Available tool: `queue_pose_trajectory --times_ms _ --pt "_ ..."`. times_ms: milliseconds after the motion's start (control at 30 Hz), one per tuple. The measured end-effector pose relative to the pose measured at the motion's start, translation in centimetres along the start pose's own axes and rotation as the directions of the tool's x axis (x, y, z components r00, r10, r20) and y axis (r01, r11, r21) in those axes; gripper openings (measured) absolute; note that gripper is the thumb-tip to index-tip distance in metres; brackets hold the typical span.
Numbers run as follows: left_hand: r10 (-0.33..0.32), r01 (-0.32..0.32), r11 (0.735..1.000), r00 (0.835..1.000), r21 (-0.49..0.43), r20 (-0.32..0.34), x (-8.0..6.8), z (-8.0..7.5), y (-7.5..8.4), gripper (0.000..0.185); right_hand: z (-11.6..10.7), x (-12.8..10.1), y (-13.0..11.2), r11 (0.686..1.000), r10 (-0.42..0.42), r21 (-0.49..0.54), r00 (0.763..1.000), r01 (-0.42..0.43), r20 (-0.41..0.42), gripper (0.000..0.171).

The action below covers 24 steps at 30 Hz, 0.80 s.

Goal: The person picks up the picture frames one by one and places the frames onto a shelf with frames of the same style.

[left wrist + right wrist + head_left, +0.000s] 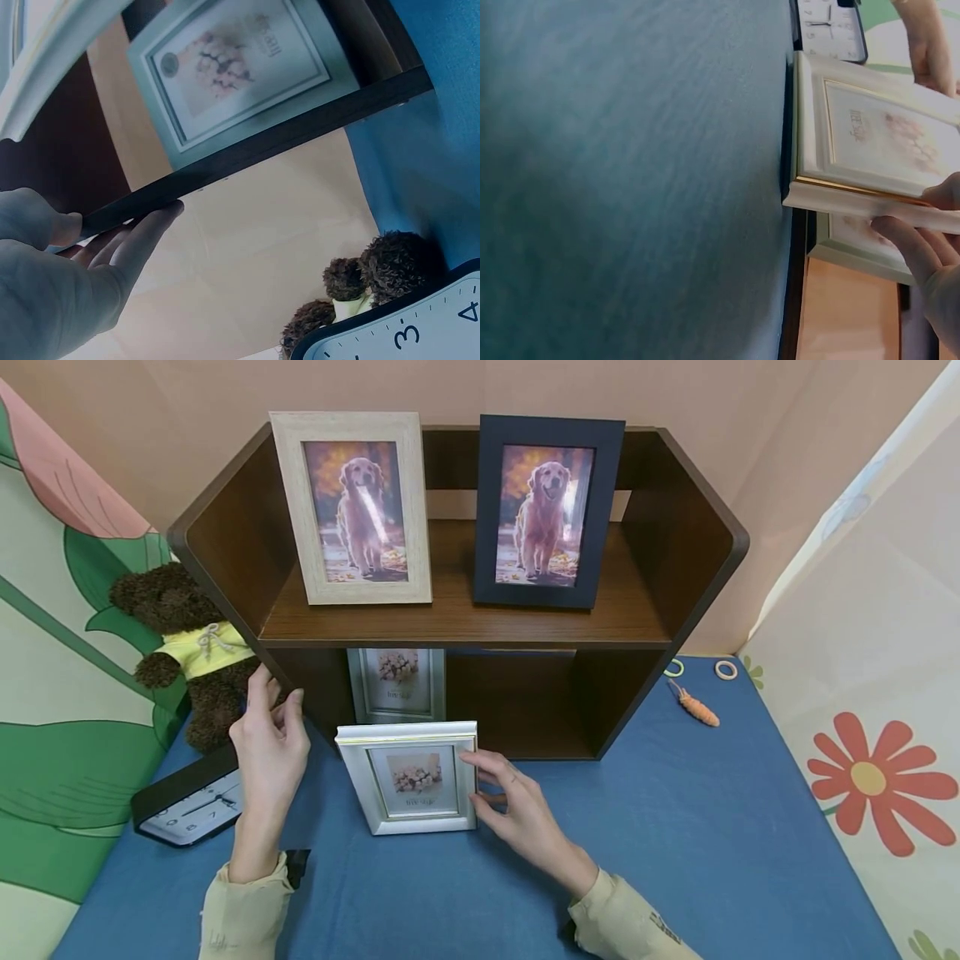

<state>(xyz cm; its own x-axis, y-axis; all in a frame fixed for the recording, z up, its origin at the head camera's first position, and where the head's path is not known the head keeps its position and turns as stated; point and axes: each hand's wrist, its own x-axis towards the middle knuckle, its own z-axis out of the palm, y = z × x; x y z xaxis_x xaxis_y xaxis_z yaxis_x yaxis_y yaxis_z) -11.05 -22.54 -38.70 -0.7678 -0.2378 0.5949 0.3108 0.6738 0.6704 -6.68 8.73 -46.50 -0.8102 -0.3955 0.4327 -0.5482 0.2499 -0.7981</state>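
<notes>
My right hand [525,814] pinches the right edge of a white photo frame [415,783], thumb on one side and fingers on the other. That frame stands on the blue cloth in front of a dark brown shelf [465,627], tilted slightly. My left hand [272,756] grips the edge of the shelf's left side panel [292,142], with the panel between thumb and fingers in the left wrist view. Inside the lower compartment, at its left, stands a pale green photo frame [399,685], partly hidden behind the white one.
On the upper shelf stand a cream photo frame [367,593] and a navy photo frame [536,595]. A brown teddy bear [213,693] and a black-cased clock [191,806] sit left of the shelf. Rings [726,671] and an orange carrot charm [697,707] lie at its right.
</notes>
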Motion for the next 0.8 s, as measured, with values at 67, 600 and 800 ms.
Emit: queue_pose_trajectory --times_ms 67,600,800 --pt "-0.003 0.003 1.000 1.000 0.007 0.002 0.0 0.0 0.0 0.048 0.0 -0.1 -0.1 1.000 0.000 0.001 1.000 0.000 -0.004 0.076" --pt "0.000 0.000 1.000 1.000 -0.005 -0.002 0.1 0.0 0.2 0.048 -1.2 -0.5 -0.5 1.000 -0.014 -0.010 1.000 0.013 -0.028 0.076" --pt "0.009 -0.009 1.000 1.000 -0.002 -0.007 0.0 0.0 0.3 0.048 -1.9 -0.4 -0.7 1.000 0.002 -0.028 1.000 -0.002 -0.022 0.076"
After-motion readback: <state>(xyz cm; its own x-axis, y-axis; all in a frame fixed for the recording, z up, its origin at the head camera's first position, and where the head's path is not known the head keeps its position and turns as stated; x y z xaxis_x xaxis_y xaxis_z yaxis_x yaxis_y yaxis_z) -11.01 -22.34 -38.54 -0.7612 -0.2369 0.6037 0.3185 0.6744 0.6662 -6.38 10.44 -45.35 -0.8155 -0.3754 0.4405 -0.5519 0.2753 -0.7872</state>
